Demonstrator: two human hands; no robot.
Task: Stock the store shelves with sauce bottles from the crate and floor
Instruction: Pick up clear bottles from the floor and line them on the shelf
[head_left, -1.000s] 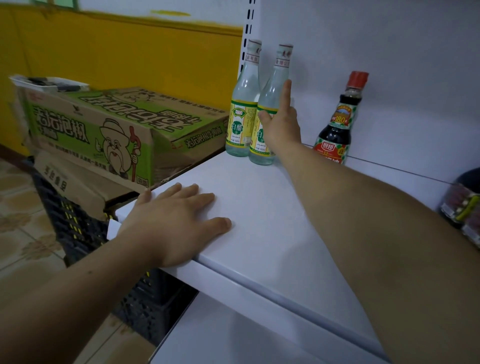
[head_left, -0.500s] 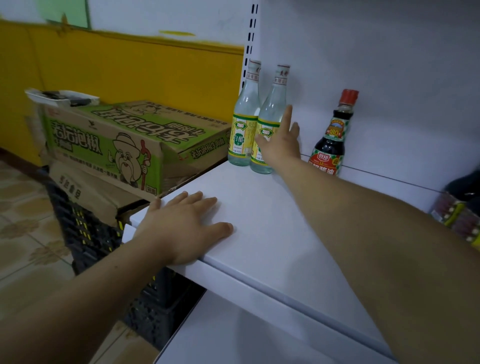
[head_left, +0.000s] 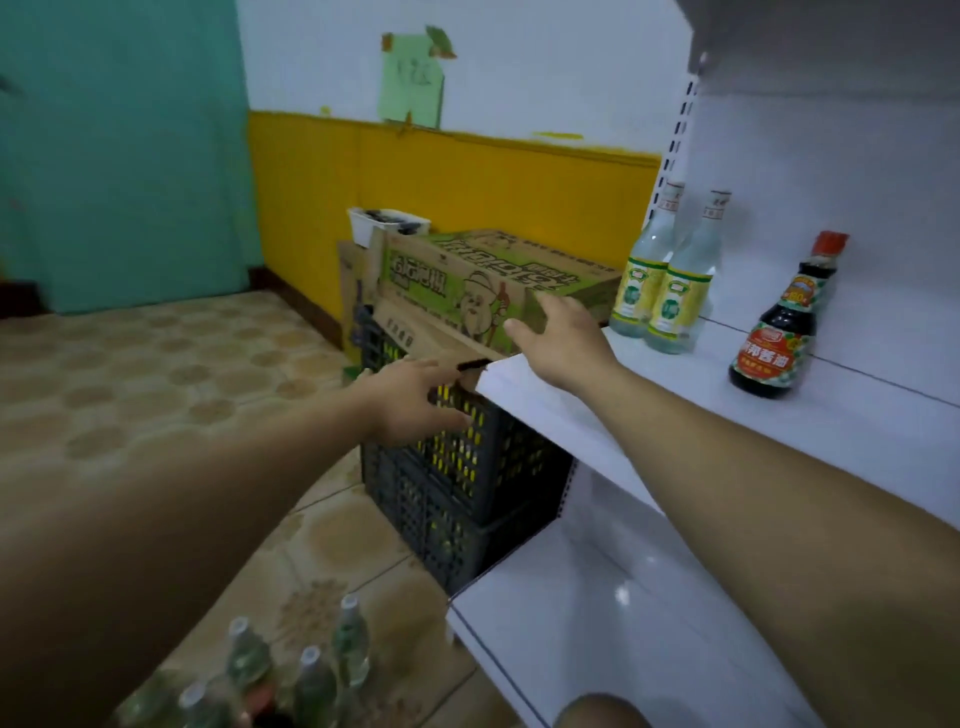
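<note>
Two clear bottles (head_left: 665, 280) with yellow-green labels stand side by side at the back left of the white shelf (head_left: 779, 426). A dark soy sauce bottle (head_left: 779, 332) with a red cap stands to their right. My right hand (head_left: 561, 338) hovers over the shelf's left corner, fingers spread, holding nothing. My left hand (head_left: 415, 405) is beside the black plastic crate (head_left: 467, 478), fingers loose near its upper rim and empty. Several clear bottles (head_left: 296, 670) stand on the floor at the bottom of the view.
A green printed cardboard box (head_left: 467, 280) lies on flattened cardboard on top of the crates, with a small white tray (head_left: 387, 223) behind it. A lower white shelf (head_left: 623, 623) juts out below. Tiled floor (head_left: 156, 374) stretches left to a yellow and teal wall.
My right hand has let go of the clear bottle and drawn back to the shelf's left corner. My left hand left the shelf top and dropped to the crate. The view has swung left and down.
</note>
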